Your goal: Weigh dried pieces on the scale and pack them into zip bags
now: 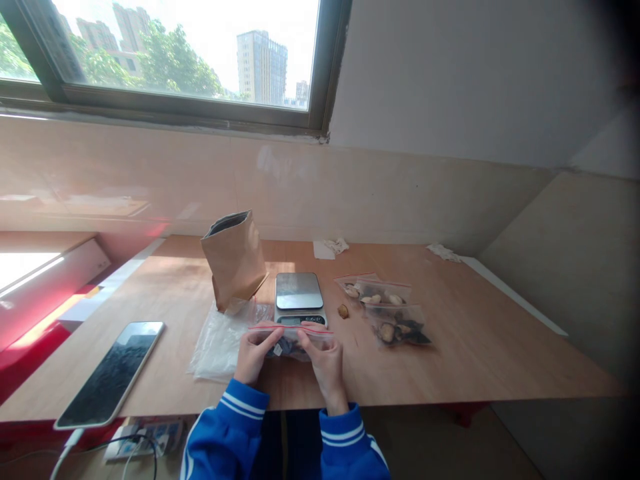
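Note:
Between my two hands is a clear zip bag (290, 349) with a red seal line along its top edge and dark pieces inside. My left hand (256, 351) pinches the bag's top edge on the left, and my right hand (321, 356) pinches it on the right. Just beyond the bag stands a kitchen scale (299, 292) with a bare metal plate; the bag and fingers partly cover its display. A stack of clear plastic bags (220, 343) lies beside my left hand. To the right, filled zip bags (400, 327) hold dried slices that look like mushrooms.
An open brown paper bag (235, 260) stands upright behind the plastic bags. One loose dried piece (343, 311) lies right of the scale. A phone (113, 373) with a cable rests at the table's left edge. Crumpled white tissue (333, 248) lies by the wall.

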`<state>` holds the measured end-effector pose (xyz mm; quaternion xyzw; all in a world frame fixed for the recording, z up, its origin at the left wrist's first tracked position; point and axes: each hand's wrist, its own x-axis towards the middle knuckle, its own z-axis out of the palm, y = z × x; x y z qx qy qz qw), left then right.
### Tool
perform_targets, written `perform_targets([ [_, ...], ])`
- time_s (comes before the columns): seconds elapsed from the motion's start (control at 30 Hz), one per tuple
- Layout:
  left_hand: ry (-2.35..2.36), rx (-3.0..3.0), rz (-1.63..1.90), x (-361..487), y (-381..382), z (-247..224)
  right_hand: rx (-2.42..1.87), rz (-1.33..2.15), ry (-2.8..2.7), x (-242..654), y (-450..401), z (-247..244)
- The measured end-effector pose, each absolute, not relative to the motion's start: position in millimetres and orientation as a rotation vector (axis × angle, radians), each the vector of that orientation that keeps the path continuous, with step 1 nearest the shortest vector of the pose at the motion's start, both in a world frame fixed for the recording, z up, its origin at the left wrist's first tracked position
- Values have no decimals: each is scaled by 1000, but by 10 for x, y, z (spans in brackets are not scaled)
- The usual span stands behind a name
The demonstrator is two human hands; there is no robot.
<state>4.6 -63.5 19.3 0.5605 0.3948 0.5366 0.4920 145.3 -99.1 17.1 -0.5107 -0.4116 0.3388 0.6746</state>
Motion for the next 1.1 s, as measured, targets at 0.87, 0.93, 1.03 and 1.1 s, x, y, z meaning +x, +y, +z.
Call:
perform_targets([
  [0.87, 960, 1375, 1303, 71, -661, 172, -1035, 989, -936, 1358, -974, 87],
  [0.93, 967, 1391, 1299, 72, -655, 172, -1032, 1019, -942, 1358, -973, 94],
  [1.03, 954, 1449, 1278, 73, -655, 167, -1065, 991, -971, 1357, -981, 122],
  [1.1, 944, 1469, 1277, 76, -658, 157, -1086, 952, -990, 1354, -988, 136],
])
